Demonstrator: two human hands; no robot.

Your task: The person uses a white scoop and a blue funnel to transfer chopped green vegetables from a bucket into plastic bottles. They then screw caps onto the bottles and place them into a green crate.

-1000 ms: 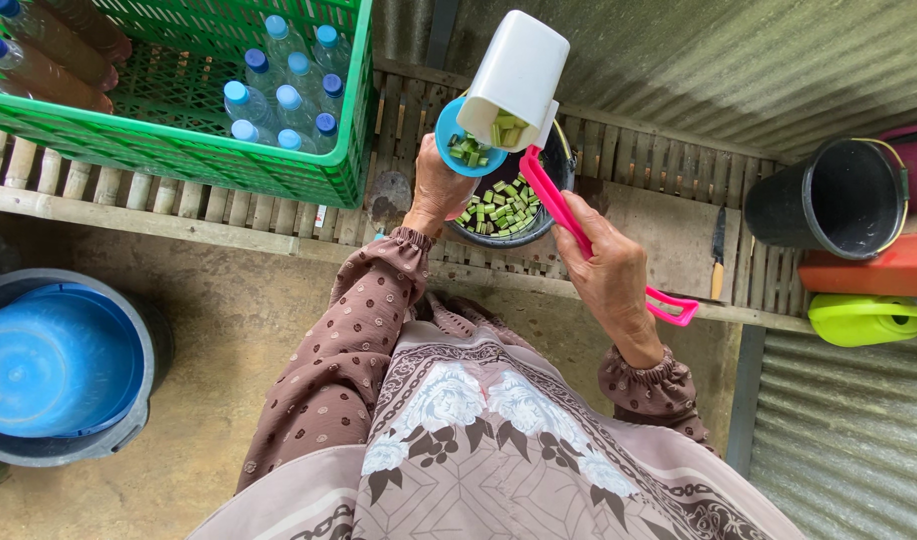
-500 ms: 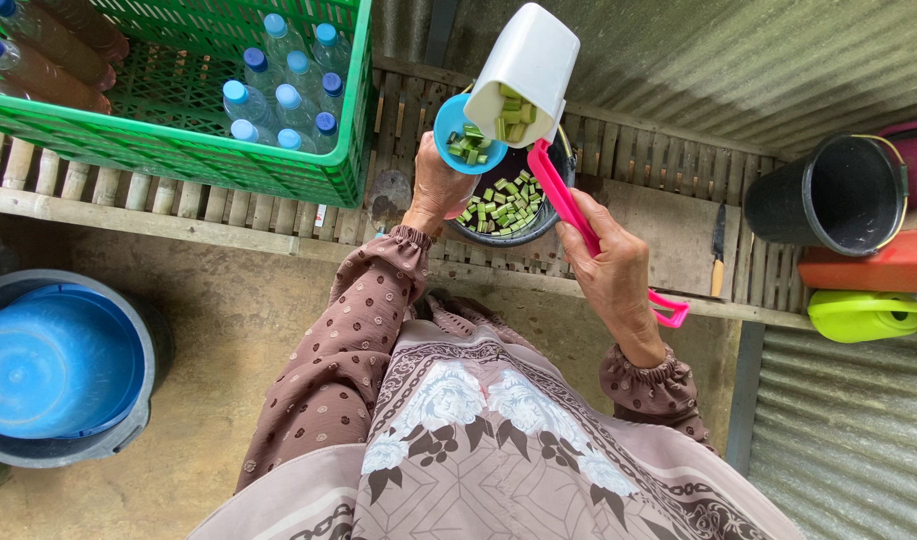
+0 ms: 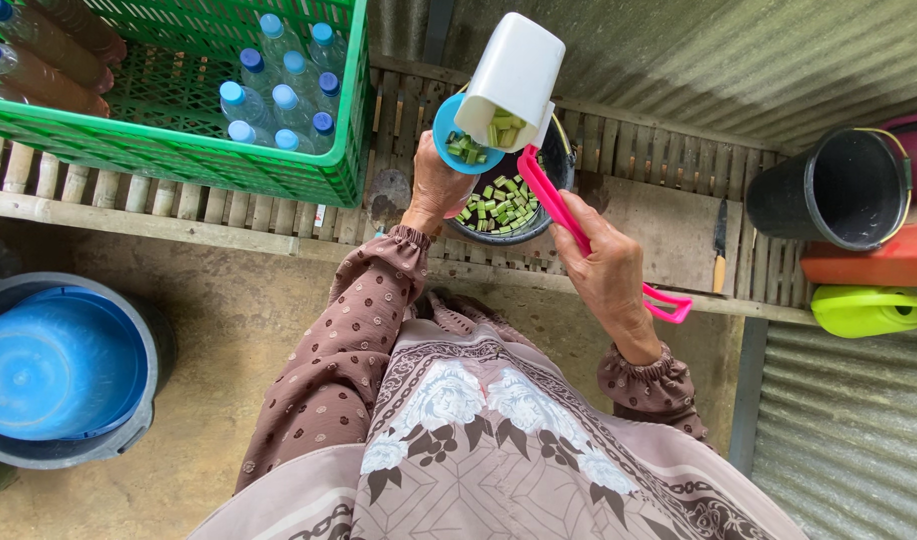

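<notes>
Above the dark bowl of green pieces, a white cup tilts.

Left sleeve: long, mauve-brown cloth scattered with small darker dots, running from the lower middle of the frame up toward the centre.
Left cuff: gathered tight at the wrist, ending in a short ruffle.
Right sleeve: same dotted mauve-brown cloth, seen at centre right.
Right cuff: elastic gathering with a frilled edge.
Headscarf or shawl: pale mauve cloth filling the lower middle of the frame, printed with white roses, dark brown leaves and thin geometric lines; a darker scrolled border runs along its lower right edge.
Hands: bare, no gloves.
</notes>
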